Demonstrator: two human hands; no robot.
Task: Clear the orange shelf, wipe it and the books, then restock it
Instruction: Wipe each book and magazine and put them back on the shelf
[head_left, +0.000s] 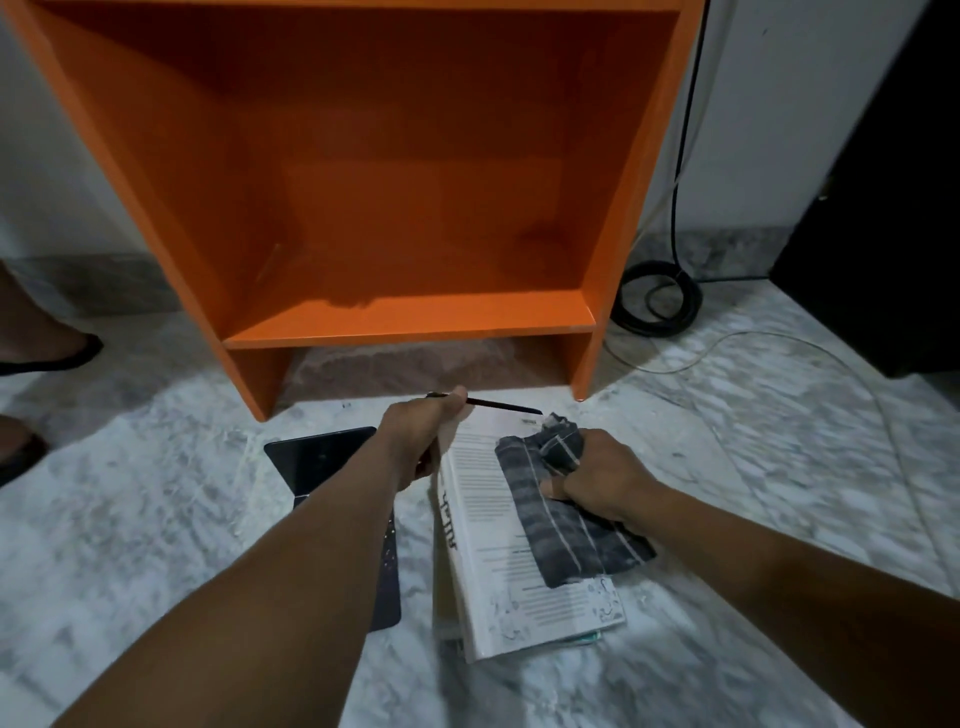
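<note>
The white book (498, 587) lies on the floor just before the empty orange shelf (405, 332), long axis running away from us; our left hand (423, 434) grips its far corner, our right hand (605, 480) clenches the striped cloth (566, 530) on the cover's far half, so we likely wipe toward ourselves

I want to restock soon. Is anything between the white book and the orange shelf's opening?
Nothing visible: only bare floor separates the white book from the orange shelf. The cloth just lies on it.
</note>
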